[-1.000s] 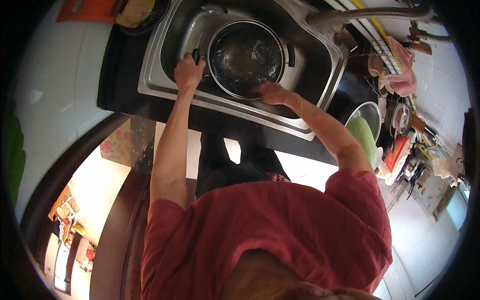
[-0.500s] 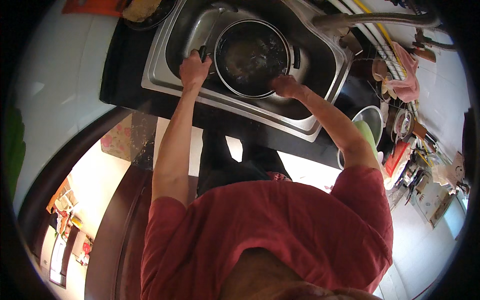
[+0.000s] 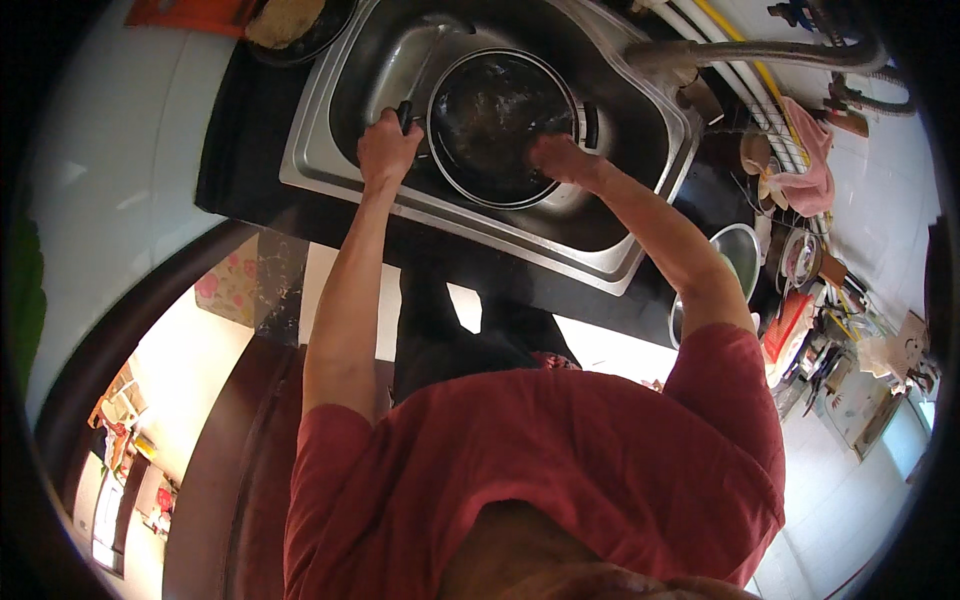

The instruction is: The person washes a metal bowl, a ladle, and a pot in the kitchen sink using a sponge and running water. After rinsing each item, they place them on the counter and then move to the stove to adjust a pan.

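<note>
A round dark pot with a metal rim [image 3: 480, 105] sits in the steel sink [image 3: 345, 175], water glinting inside it. My left hand [image 3: 388, 150] is closed on the black handle [image 3: 405, 115] at the pot's left side. My right hand [image 3: 563, 157] reaches over the pot's right front into its inside; its fingertips are dark and blurred, so what they hold or touch is unclear. A second black handle [image 3: 591, 125] sticks out on the pot's right, just behind that hand.
A curved faucet [image 3: 730, 52] overhangs the sink's back right. A dark pan with tan contents [image 3: 285, 22] stands at the back left. At the right are a pink cloth [image 3: 805, 180], a metal bowl [image 3: 735, 245], pipes [image 3: 720, 40] and cluttered utensils along the wall.
My right hand has moved from the pot's near edge up and rightward along its inside. My left hand stays on the handle. The whole view has shifted slightly.
</note>
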Demonstrator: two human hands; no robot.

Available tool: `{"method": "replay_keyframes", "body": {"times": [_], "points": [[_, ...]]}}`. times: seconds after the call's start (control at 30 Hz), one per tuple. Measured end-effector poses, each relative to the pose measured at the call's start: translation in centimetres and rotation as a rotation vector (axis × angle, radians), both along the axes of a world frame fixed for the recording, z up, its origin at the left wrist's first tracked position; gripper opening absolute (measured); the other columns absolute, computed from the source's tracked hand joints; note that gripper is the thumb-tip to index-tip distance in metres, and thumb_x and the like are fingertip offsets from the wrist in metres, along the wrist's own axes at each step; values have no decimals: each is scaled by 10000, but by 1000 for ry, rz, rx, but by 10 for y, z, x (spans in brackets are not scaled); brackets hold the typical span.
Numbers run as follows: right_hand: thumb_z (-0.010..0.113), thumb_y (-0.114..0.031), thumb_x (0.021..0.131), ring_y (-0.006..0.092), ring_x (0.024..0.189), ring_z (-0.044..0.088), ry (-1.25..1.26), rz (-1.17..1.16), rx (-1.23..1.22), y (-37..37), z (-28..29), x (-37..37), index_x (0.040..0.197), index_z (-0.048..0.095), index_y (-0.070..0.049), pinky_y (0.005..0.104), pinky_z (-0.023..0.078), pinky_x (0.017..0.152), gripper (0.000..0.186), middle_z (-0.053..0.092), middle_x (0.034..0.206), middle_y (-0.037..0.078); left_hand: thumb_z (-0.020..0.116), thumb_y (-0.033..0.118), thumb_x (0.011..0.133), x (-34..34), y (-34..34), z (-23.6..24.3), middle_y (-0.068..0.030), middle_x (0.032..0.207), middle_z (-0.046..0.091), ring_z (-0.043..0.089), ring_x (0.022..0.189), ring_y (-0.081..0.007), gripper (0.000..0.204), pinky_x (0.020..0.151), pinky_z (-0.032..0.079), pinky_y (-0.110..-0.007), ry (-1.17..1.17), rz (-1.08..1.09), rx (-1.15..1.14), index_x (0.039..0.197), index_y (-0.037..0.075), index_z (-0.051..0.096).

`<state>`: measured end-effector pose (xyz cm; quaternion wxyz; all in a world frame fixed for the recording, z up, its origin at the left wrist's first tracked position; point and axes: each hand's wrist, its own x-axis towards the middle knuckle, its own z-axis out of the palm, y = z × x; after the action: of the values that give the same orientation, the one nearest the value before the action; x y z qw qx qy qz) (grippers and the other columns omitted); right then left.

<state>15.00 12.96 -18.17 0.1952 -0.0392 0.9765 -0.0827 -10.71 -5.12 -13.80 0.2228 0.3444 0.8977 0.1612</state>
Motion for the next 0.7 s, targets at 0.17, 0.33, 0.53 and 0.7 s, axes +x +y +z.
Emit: {"method": "replay_keyframes", "body": {"times": [0.17,0.33,0.53,0.7], "points": [[547,-141,786,236,1183,490,207,32,131,15,8,-79,988,658,-163,390,453,916,231,590,1179,21,612,361,768,1,2,7,-221,871,658,631,846,-409,390,751,492,-494,-30,19,-10,896,-7,589],[561,-141,762,242,1239,438,153,114,367,48,18,-99,905,705,-138,407,325,1041,203,581,1217,43,619,349,770,3,1,9,-221,855,660,635,838,-405,365,754,495,-492,-28,29,-3,902,10,590],[615,-163,703,244,1165,478,83,-82,490,51,-20,-47,826,720,-150,397,381,978,162,639,1046,36,619,364,766,4,2,9,-213,848,660,632,837,-405,372,746,490,-495,-33,42,24,906,21,594],[620,-154,771,253,1103,508,-369,-250,452,15,-12,-21,922,715,-141,408,478,833,178,658,1000,16,625,353,768,3,2,5,-204,826,664,638,815,-404,355,732,497,-494,7,33,41,893,23,586]]}}
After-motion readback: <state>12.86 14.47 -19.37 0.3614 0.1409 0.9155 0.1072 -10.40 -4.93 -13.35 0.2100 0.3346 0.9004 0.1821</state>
